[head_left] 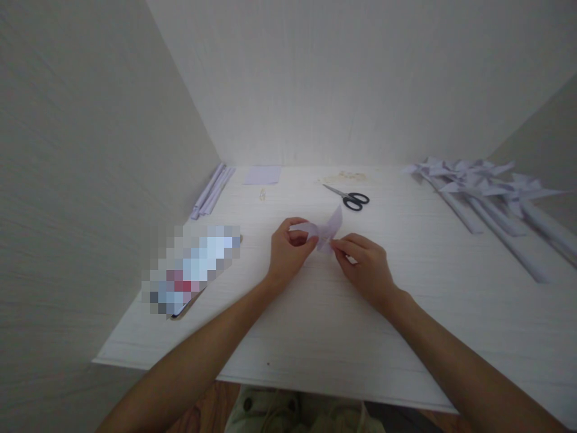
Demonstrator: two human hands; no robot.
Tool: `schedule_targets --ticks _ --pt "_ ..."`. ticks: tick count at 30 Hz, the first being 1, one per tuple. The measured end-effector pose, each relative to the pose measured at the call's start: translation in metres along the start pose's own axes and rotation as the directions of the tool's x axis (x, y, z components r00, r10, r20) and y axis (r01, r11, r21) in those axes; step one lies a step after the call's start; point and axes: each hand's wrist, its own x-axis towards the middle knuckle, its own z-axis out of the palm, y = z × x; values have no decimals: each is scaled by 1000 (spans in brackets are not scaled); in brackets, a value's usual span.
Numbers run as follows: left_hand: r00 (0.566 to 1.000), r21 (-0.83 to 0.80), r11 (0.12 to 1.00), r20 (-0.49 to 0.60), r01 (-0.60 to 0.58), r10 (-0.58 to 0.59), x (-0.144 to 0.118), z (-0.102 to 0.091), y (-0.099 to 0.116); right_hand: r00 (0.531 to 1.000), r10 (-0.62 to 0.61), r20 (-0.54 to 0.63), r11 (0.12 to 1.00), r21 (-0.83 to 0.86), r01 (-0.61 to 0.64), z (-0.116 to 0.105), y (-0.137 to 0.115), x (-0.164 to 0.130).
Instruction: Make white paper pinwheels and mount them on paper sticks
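I have a small piece of pale lilac paper [325, 231] pinched between both hands, just above the white table [406, 313], near its middle; my left hand [288, 252] is curled round the paper's left end, thumb and fingers closed on it; my right hand [367, 264] grips the right side with thumb and forefinger, the other fingers folded under; one corner of the paper sticks up between the two hands.

Beyond the paper, well apart from it, lie black-handled scissors [349, 197], blades pointing left; farther back sits a flat lilac sheet [262, 175], and just in front of it something small that I cannot make out; a bundle of rolled paper sticks [211, 191] lies along the left wall; at the far right a row of finished paper pinwheels [487, 192] rests on the table, sticks pointing toward me; a blurred flat object [193, 270] lies to the left of my left hand.
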Motion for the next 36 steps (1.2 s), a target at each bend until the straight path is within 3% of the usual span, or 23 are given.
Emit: schedule_targets --ticks 8,19,26,31,36 --pt "1000 3 1000 1 17 -17 0 2 1 992 -58 114 980 -185 78 -4 -5 3" --pt "1000 30 1000 28 -1 0 1 1 0 969 238 69 971 5 -239 2 -11 6" --pt "999 -46 998 33 33 -31 2 3 -1 992 118 43 993 23 -119 0 -7 3" --pt "1000 5 1000 15 25 -25 2 3 -2 998 32 57 998 -50 -29 -2 -6 4" --pt "999 18 999 18 29 -29 3 2 -3 987 100 123 991 -99 -89 -1 -7 5"
